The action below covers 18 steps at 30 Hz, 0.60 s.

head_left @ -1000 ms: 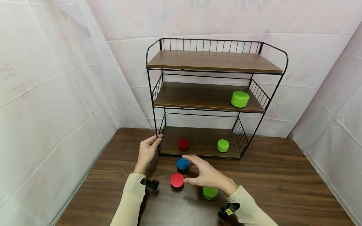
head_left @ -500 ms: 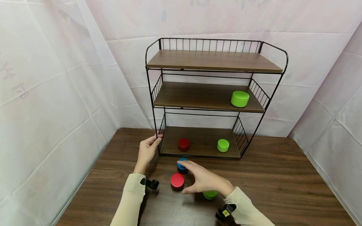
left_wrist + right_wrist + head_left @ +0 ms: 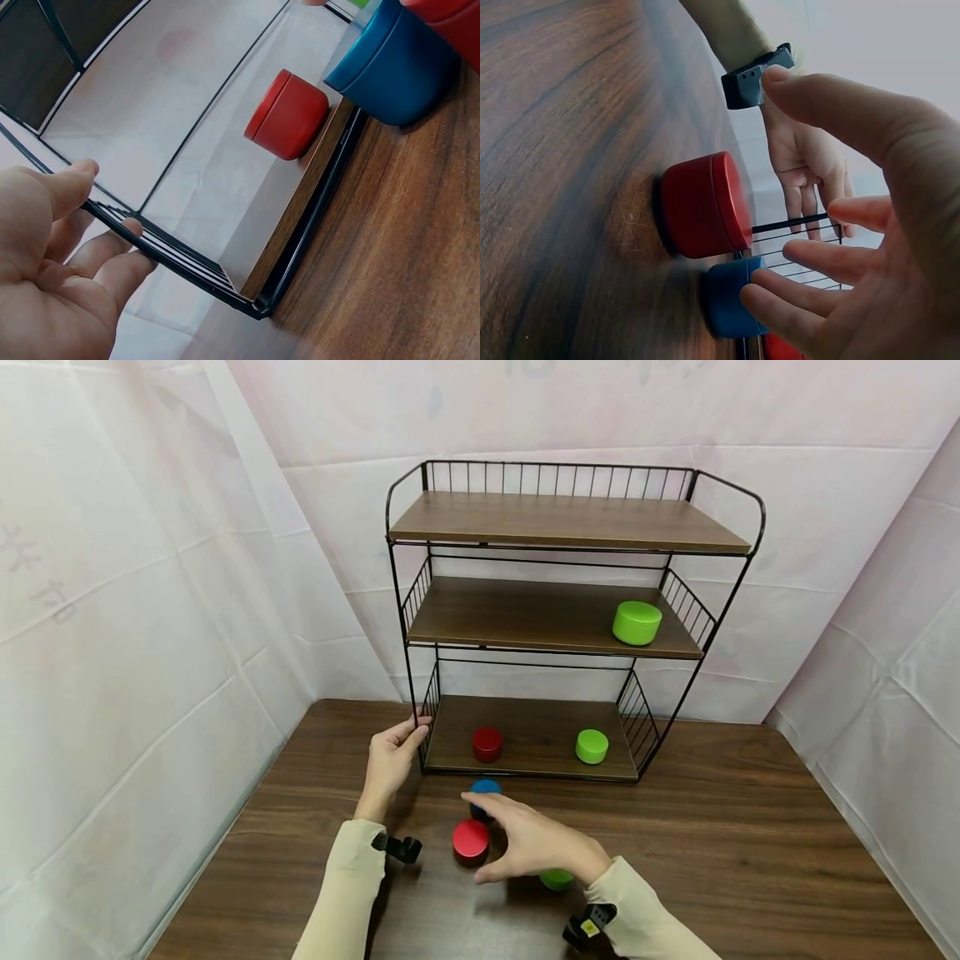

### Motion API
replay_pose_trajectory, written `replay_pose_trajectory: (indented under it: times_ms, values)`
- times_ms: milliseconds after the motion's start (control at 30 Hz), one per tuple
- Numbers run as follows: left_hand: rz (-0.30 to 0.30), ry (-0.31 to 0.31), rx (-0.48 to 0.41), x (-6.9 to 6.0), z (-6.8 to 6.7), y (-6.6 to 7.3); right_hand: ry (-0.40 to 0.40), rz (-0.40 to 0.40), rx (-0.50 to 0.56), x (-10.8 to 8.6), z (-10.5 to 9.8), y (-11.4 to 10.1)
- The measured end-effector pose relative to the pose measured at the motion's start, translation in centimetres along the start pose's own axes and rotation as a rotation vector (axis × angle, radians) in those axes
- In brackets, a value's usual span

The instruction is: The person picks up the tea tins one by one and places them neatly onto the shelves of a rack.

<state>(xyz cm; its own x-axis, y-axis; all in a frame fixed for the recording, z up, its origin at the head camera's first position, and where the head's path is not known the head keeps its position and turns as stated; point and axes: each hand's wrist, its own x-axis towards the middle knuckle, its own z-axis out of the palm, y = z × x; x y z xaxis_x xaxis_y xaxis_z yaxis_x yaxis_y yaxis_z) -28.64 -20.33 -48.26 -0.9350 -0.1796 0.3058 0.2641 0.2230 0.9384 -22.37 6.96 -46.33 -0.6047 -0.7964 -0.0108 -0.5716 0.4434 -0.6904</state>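
My left hand [image 3: 392, 763] grips the lower left front post of the black wire rack; in the left wrist view, thumb and fingers of the hand [image 3: 67, 262] lie around the dark rod. My right hand [image 3: 536, 843] hovers with thumb and fingers spread, just right of a red round container [image 3: 471, 841] on the table. Its fingers partly cover a blue container [image 3: 486, 787] behind the red one. In the right wrist view, the hand [image 3: 855, 247] holds nothing, facing the red container [image 3: 705, 204] and the blue container [image 3: 733, 298]. A green container [image 3: 557, 880] is partly hidden below the right hand.
The three-tier rack's bottom shelf [image 3: 536, 718] bears a red container [image 3: 487, 744] and a green container [image 3: 592, 747]. A larger green container [image 3: 637, 623] stands on the right of the middle shelf. White cloth [image 3: 150, 610] hangs around the wooden table [image 3: 750, 827].
My right hand has moved left and slightly toward me, its fingers now in front of the blue container and its thumb lower. The left hand and the containers have not moved.
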Motion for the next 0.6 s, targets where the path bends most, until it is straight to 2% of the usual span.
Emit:
replay_pose_trajectory:
  times_ms: [267,433,600]
  values:
    - [0.018,-0.023,0.025,-1.1,0.0,3.2,-0.004,-0.021,-0.024,0.5,0.5,-0.1]
    - [0.025,-0.028,0.036,-1.2,-0.1,3.6,-0.002,-0.031,-0.040,1.0,1.0,-0.2]
    - [0.023,-0.032,0.045,-1.2,-0.1,3.6,0.005,-0.006,-0.069,1.4,1.6,0.1]
